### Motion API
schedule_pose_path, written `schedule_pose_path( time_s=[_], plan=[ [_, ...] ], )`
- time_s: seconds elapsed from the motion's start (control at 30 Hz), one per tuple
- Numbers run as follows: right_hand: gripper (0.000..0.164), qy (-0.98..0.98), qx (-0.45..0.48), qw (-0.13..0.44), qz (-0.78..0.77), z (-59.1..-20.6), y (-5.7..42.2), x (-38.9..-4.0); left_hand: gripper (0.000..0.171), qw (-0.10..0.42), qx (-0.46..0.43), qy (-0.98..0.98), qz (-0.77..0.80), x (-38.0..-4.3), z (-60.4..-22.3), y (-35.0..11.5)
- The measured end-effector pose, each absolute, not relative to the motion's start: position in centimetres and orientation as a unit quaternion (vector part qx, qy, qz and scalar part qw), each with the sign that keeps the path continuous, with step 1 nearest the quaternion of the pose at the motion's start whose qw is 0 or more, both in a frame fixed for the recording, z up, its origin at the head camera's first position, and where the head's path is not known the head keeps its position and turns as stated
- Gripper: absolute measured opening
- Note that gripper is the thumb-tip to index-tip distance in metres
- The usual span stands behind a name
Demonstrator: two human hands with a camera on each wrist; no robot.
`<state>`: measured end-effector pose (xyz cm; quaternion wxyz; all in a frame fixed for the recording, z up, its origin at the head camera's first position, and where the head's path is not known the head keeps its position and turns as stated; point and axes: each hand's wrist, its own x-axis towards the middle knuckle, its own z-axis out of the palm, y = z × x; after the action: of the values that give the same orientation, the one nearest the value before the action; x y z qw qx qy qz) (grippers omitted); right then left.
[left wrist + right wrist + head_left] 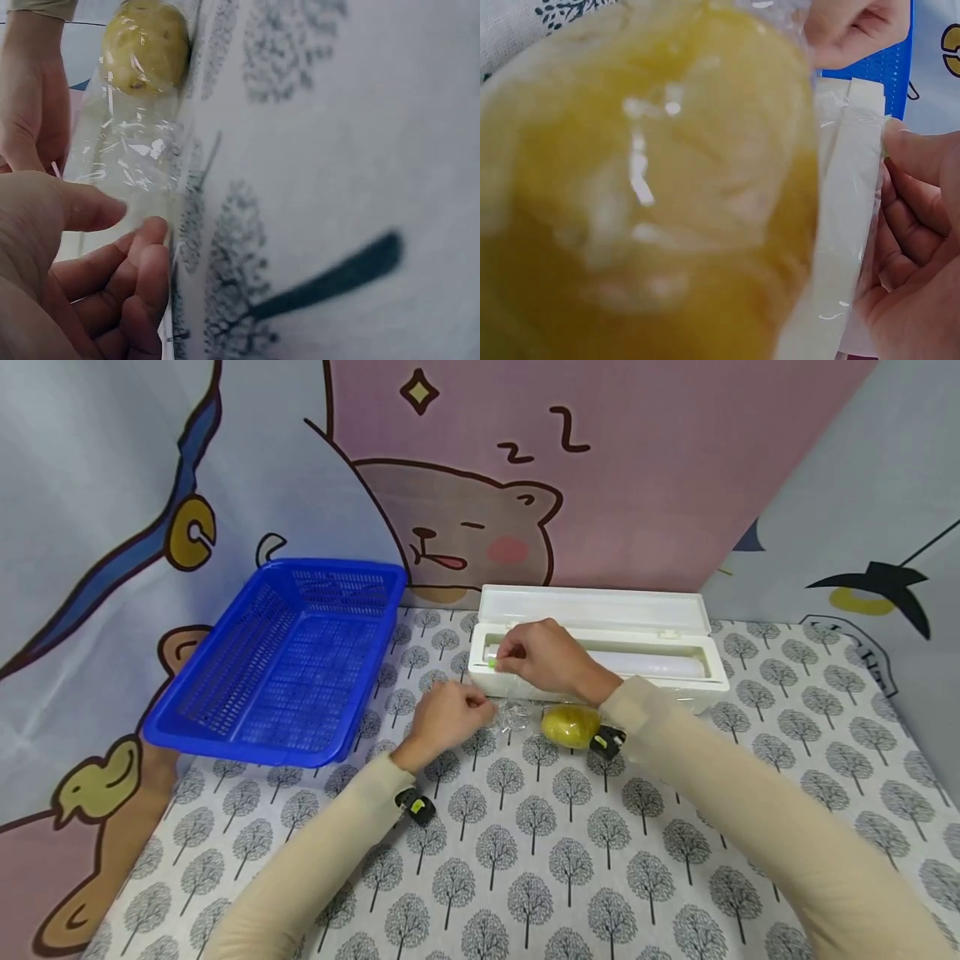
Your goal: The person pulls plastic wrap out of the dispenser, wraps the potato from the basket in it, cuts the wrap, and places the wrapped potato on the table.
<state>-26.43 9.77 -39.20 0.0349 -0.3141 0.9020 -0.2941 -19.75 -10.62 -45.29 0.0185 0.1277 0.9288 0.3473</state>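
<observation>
A cling film dispenser [600, 685], a white box with its lid up, holds a roll of film [645, 663]. My right hand [551, 656] reaches across the box and pinches a small green slide cutter [492, 664] at its left end. In front of the box lies a yellow potato [570, 727] under clear film [512, 716], which stretches from the box over it. Just left of the film is my left hand [450, 718]. Its fingers are loosely bent, with a gap between thumb [97, 208] and forefinger in the left wrist view.
A blue plastic basket [367, 693] stands at the left, near the left hand. A tree-patterned cloth [532, 860] covers the table. Behind the box and basket hangs a cartoon-printed curtain [637, 510].
</observation>
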Motion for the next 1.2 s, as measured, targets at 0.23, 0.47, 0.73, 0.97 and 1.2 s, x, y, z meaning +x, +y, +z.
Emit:
schedule_pose_path(
  time_s=[0.23, 0.47, 0.73, 0.97, 1.2],
  plan=[
    [0.007, 0.901, -0.313, 0.027, -0.300, -39.6, 9.8, -26.2, 0.022, -0.052, 0.179, 0.917, 0.352, -19.5, -44.6, -10.0],
    [0.006, 0.899, -0.314, 0.022, -0.304, -39.7, 9.6, -26.2, 0.029, -0.072, 0.170, 0.896, 0.405, -19.7, -44.3, -8.9],
    [0.005, 0.903, -0.307, 0.030, -0.300, -39.4, 9.7, -26.1, 0.027, -0.054, 0.134, 0.876, 0.461, -19.7, -44.1, -8.7],
    [0.005, 0.901, -0.309, 0.040, -0.302, -39.4, 9.7, -26.3, 0.019, -0.064, 0.133, 0.876, 0.460, -19.8, -44.3, -9.0],
    [0.006, 0.903, -0.309, 0.041, -0.296, -39.3, 9.7, -26.3, 0.017, -0.083, 0.137, 0.889, 0.429, -19.9, -44.3, -9.3]
  ],
)
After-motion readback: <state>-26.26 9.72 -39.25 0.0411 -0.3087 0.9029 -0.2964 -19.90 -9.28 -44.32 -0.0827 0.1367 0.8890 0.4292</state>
